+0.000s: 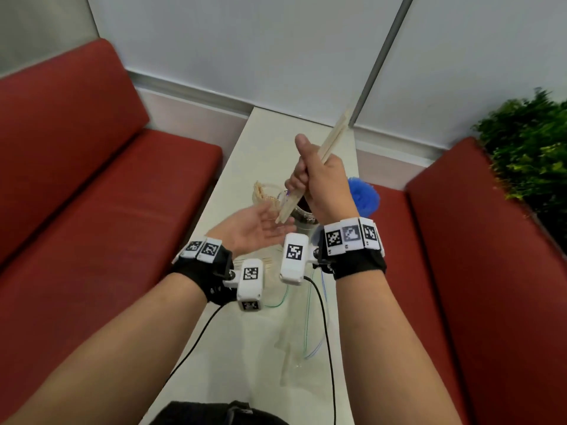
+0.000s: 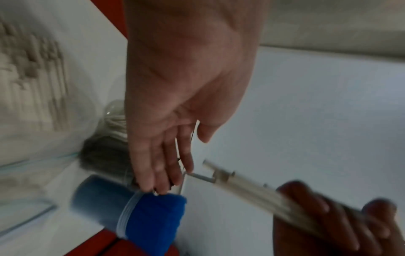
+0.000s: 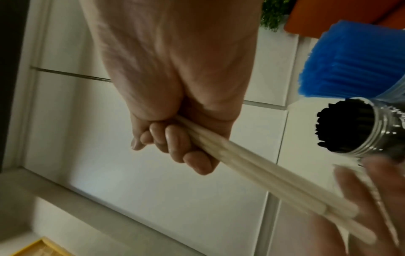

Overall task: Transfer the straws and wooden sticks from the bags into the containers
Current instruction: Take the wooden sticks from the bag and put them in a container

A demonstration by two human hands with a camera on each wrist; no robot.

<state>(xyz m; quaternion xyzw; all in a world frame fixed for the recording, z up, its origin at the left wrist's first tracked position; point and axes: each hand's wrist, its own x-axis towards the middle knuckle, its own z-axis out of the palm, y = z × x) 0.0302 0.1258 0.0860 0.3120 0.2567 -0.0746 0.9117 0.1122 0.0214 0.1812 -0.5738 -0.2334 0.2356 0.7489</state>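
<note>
over the table: right hand (image 1: 322, 182) fists a bundle of wooden sticks (image 1: 333, 134), raised and tilted.
left hand (image 1: 254, 227): flat, fingers straight, under the lower ends.
step: squaring the bundle.
next: lower it into the stick container (image 1: 266, 196).

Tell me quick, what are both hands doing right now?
Left hand: open, palm up, holding nothing; stick ends right by its fingertips.
Right hand: closed around a bundle of wooden sticks.
</note>
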